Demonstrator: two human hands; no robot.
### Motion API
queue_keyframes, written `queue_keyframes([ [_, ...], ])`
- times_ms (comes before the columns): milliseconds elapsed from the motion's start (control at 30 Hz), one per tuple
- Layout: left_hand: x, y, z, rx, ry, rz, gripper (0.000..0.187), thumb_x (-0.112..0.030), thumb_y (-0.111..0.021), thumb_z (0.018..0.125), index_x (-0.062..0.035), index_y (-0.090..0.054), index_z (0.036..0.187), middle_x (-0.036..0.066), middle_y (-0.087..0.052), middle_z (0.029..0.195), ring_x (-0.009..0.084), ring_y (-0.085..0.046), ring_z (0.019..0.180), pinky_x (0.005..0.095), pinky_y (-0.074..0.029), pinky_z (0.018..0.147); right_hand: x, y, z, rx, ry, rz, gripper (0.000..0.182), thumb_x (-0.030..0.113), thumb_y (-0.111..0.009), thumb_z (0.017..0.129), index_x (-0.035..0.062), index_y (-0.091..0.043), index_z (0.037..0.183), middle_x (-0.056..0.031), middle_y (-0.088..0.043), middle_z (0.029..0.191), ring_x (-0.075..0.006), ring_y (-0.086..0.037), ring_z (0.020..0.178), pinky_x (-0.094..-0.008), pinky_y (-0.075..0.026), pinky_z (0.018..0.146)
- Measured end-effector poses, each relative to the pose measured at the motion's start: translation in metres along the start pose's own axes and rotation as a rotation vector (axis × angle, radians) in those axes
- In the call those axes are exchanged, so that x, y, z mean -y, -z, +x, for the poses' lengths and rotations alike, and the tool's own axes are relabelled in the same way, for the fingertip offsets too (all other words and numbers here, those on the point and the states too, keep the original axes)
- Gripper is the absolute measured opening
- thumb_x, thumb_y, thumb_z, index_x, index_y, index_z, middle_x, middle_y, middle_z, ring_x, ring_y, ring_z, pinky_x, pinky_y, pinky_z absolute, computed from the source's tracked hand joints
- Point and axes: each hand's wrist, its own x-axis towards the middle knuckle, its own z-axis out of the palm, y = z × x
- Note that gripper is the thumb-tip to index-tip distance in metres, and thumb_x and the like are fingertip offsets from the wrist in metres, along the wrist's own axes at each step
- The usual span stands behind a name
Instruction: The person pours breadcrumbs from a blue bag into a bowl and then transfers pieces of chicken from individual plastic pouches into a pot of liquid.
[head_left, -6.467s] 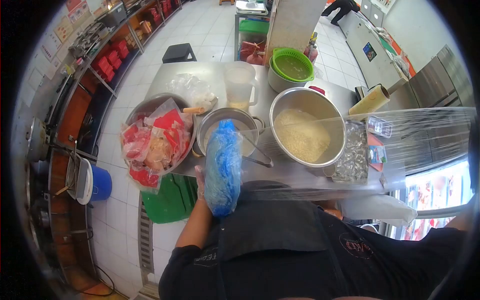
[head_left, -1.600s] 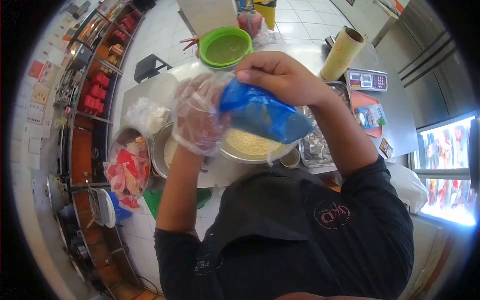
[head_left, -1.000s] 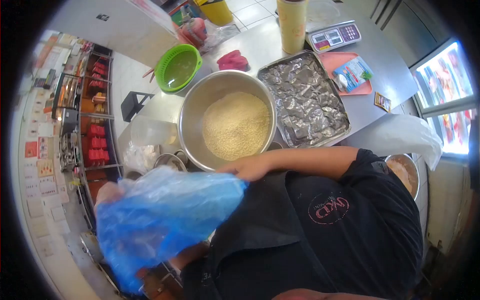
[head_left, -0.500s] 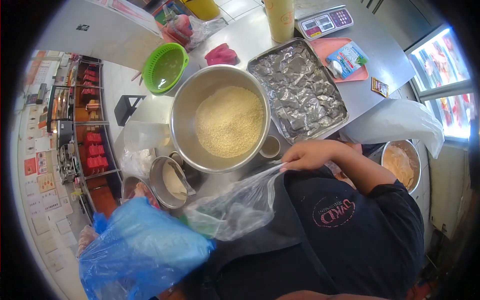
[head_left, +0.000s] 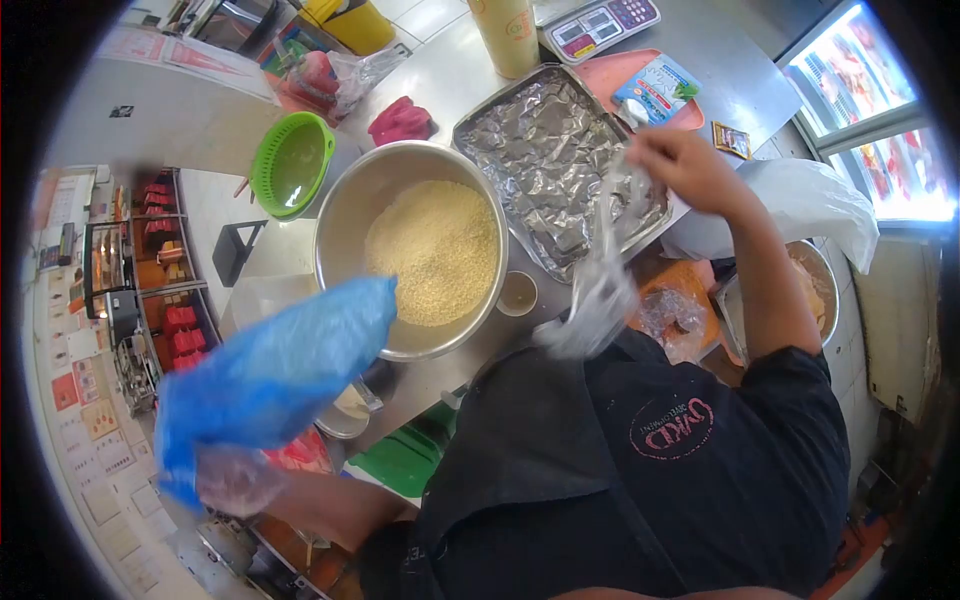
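In the head view, my left hand (head_left: 240, 478), under a clear plastic glove or film, is closed around the lower end of a blue plastic bag (head_left: 285, 365). The bag's upper end overlaps the rim of a large metal bowl (head_left: 338, 285); what it contains is hidden. Pale yellow crumbs or grains (head_left: 440, 250) partly fill the bowl. My right hand (head_left: 685, 165) pinches a crumpled clear plastic bag (head_left: 600, 290), blurred by motion, which hangs across the corner of a foil-covered tray (head_left: 545, 165).
A green colander (head_left: 268, 165) and a pink cloth (head_left: 400, 122) lie beyond the bowl. A small cup (head_left: 517, 294) stands beside it. Farther back are a digital scale (head_left: 600, 28) and a pink tray (head_left: 690, 118). At right are a white bag (head_left: 790, 215) and an orange board (head_left: 675, 280).
My right hand has lifted the clear bag up and to the right, away from my apron. The blue bag has risen toward the bowl and now overlaps its rim. The view has shifted slightly.
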Motion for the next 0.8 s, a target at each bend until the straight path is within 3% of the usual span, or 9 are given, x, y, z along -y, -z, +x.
queue_keyframes([
  [67, 0.007, -0.009, 0.007, 0.025, 0.008, -0.035, 0.039, -0.020, -0.070, 0.086, -0.0007, -0.062, 0.120, 0.014, -0.066, 0.117, 0.0286, -0.066, 0.099, 0.0364, -0.053, 0.091, -0.012, 0.005, 0.043, -0.094, 0.058, -0.025, 0.029, 0.030, -0.064, 0.097, 0.0033, -0.065, 0.109, -0.0103, -0.064, 0.084, -0.0202, -0.063, 0.077, -0.0376, -0.050, 0.069],
  [167, 0.022, -0.031, 0.024, 0.088, 0.008, -0.081, 0.040, -0.019, -0.070, 0.087, -0.0004, -0.061, 0.120, 0.014, -0.066, 0.118, 0.0282, -0.066, 0.099, 0.0357, -0.053, 0.091, -0.094, -0.015, 0.132, -0.520, 0.480, -0.620, 0.042, 0.023, -0.061, 0.098, 0.0060, -0.056, 0.135, -0.0197, -0.067, 0.117, -0.0326, -0.067, 0.104, -0.0439, -0.054, 0.087],
  [200, 0.025, -0.041, 0.029, 0.112, 0.004, -0.090, 0.040, -0.019, -0.070, 0.087, -0.0003, -0.061, 0.121, 0.014, -0.066, 0.118, 0.0280, -0.066, 0.099, 0.0354, -0.053, 0.092, -0.043, -0.014, 0.107, -0.199, -0.051, -0.635, 0.059, 0.025, -0.064, 0.096, 0.0084, -0.044, 0.148, -0.0241, -0.056, 0.139, -0.0418, -0.057, 0.125, -0.0490, -0.047, 0.103],
  [300, 0.022, -0.068, 0.046, 0.198, -0.053, -0.067, 0.040, -0.018, -0.071, 0.087, -0.0001, -0.061, 0.121, 0.014, -0.066, 0.119, 0.0276, -0.066, 0.100, 0.0347, -0.053, 0.092, -0.005, -0.038, 0.109, -0.041, 0.065, -0.655, 0.057, 0.034, -0.064, 0.096, 0.0063, -0.049, 0.144, -0.0215, -0.061, 0.133, -0.0402, -0.061, 0.118, -0.0472, -0.051, 0.098],
  [367, -0.001, -0.085, 0.058, 0.262, -0.282, 0.088, 0.036, -0.023, -0.073, 0.085, -0.0015, -0.062, 0.113, 0.013, -0.068, 0.109, 0.0299, -0.066, 0.095, 0.0349, -0.052, 0.086, 0.027, -0.077, 0.107, 0.071, 0.308, -0.198, 0.055, 0.042, -0.059, 0.100, 0.0066, -0.053, 0.141, -0.0176, -0.064, 0.131, -0.0375, -0.064, 0.113, -0.0466, -0.053, 0.095],
  [467, -0.036, -0.118, 0.088, 0.312, -0.784, 0.179, 0.031, -0.031, -0.070, 0.085, -0.0043, -0.061, 0.098, 0.014, -0.064, 0.082, 0.0319, -0.065, 0.077, 0.0380, -0.049, 0.071, 0.076, -0.133, 0.100, 0.659, -0.008, 0.447, 0.074, 0.064, -0.043, 0.101, 0.0022, -0.055, 0.139, -0.0180, -0.063, 0.131, -0.0320, -0.065, 0.112, -0.0478, -0.052, 0.098],
  [600, -0.029, -0.121, 0.106, 0.460, -0.626, 0.099, 0.027, -0.032, -0.066, 0.087, -0.0075, -0.062, 0.097, 0.011, -0.065, 0.082, 0.0323, -0.063, 0.075, 0.0427, -0.048, 0.071, 0.076, -0.230, 0.103, 1.300, -0.272, 1.193, 0.095, 0.077, -0.035, 0.096, -0.0025, -0.046, 0.147, -0.0222, -0.056, 0.143, -0.0321, -0.062, 0.122, -0.0494, -0.048, 0.106],
  [700, 0.005, -0.122, 0.101, 0.471, -0.562, 0.140, 0.025, -0.031, -0.065, 0.089, -0.0079, -0.063, 0.098, 0.011, -0.066, 0.087, 0.0315, -0.064, 0.080, 0.0435, -0.048, 0.073, 0.115, -0.224, 0.086, 1.262, -0.389, 1.432, 0.098, 0.077, -0.037, 0.096, -0.0035, -0.039, 0.151, -0.0218, -0.050, 0.150, -0.0322, -0.054, 0.132, -0.0494, -0.046, 0.110],
  [800, 0.009, -0.121, 0.096, 0.433, -0.665, 0.205, 0.023, -0.030, -0.062, 0.091, -0.0086, -0.065, 0.100, 0.011, -0.068, 0.091, 0.0314, -0.065, 0.085, 0.0450, -0.049, 0.075, 0.103, -0.221, 0.106, 1.247, -0.120, 1.294, 0.090, 0.067, -0.050, 0.097, 0.0002, -0.033, 0.155, -0.0209, -0.045, 0.153, -0.0318, -0.052, 0.135, -0.0486, -0.044, 0.112],
])
